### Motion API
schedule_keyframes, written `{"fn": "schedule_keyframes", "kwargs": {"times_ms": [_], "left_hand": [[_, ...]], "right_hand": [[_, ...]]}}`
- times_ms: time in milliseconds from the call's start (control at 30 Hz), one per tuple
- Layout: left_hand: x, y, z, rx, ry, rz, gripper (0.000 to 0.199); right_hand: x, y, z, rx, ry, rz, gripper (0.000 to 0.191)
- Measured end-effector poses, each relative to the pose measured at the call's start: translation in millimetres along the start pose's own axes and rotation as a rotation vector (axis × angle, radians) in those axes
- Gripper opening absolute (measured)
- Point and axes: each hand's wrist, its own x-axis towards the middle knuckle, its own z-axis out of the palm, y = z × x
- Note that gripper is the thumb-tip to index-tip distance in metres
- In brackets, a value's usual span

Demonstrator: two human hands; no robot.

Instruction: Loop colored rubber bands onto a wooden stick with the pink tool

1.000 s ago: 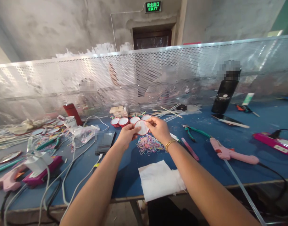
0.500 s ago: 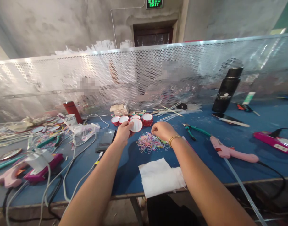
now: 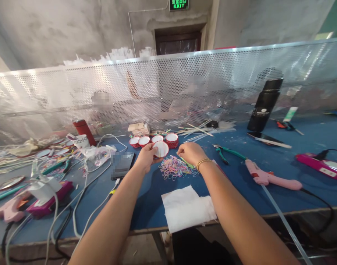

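The left hand (image 3: pixel 145 158) grips a red-rimmed white disc (image 3: pixel 163 150) between thumb and fingers, on the near side of the stacked discs (image 3: pixel 172 143). The right hand (image 3: pixel 192 153) bunches its fingertips (whether around anything, I cannot tell) by the far right of the colourful bands (image 3: pixel 173 168); a white cloth (image 3: pixel 186 211) lies nearer.

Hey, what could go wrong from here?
Your left hand holds the white disc close to the red-rimmed stack, so it might bump it. Your right hand is right by the loose bands and could scatter some. The clear stick at the pink glue gun seems to jut past the edge of the table; your right forearm might snag it.
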Motion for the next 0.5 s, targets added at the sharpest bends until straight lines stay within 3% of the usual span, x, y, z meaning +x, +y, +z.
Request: {"fn": "schedule_keyframes", "kwargs": {"times_ms": [500], "left_hand": [[-2.9, 1.7, 2.2, 0.026, 0.031, 0.004, 0.011]], "right_hand": [[-0.6, -1.3, 0.4, -0.016, -0.019, -0.007, 0.016]]}}
